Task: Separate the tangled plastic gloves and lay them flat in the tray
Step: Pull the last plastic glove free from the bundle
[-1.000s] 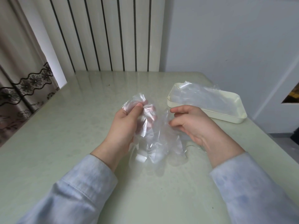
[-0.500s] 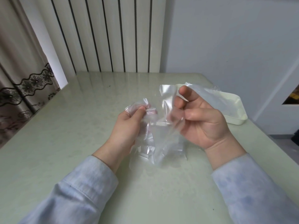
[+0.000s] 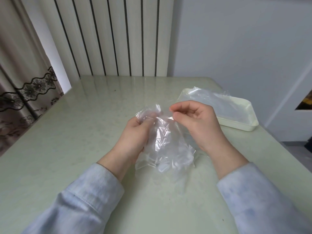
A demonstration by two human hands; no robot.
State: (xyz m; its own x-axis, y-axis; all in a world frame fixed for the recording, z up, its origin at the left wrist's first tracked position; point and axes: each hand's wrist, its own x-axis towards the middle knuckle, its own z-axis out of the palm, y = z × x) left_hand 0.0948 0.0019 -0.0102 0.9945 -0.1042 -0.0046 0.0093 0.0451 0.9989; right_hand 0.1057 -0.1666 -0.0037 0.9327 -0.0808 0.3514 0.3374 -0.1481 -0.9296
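1. A view from above looks down at a person's two hands working over a pale green, glossy surface (image 3: 76, 135).
2. A crumpled bundle of clear plastic gloves (image 3: 166, 147) sits between the hands at the centre. Its lower part rests on the surface and its upper part is lifted.
3. The left hand (image 3: 135, 134) grips the upper left side of the bundle, with its fingers curled into the film.
4. The right hand (image 3: 197, 119) pinches a thin edge of film at the top of the bundle between thumb and forefinger. Its other fingers are loosely curled.
5. How many gloves are in the bundle cannot be told, because the layers are see-through and overlapping.
6. A shallow cream tray (image 3: 236, 126) stands on the surface to the right, just beyond the right hand.
7. A sheet of clear plastic (image 3: 212, 100) lies fairly flat inside the tray, with its edges rising over the far rim.
8. Both arms wear light blue sleeves (image 3: 81, 200).
9. Behind the surface stands a white panel with dark vertical lines (image 3: 109, 36). A beige curtain with dark lace trim (image 3: 22, 85) hangs at the left, and a plain pale wall (image 3: 236, 39) is at the right.
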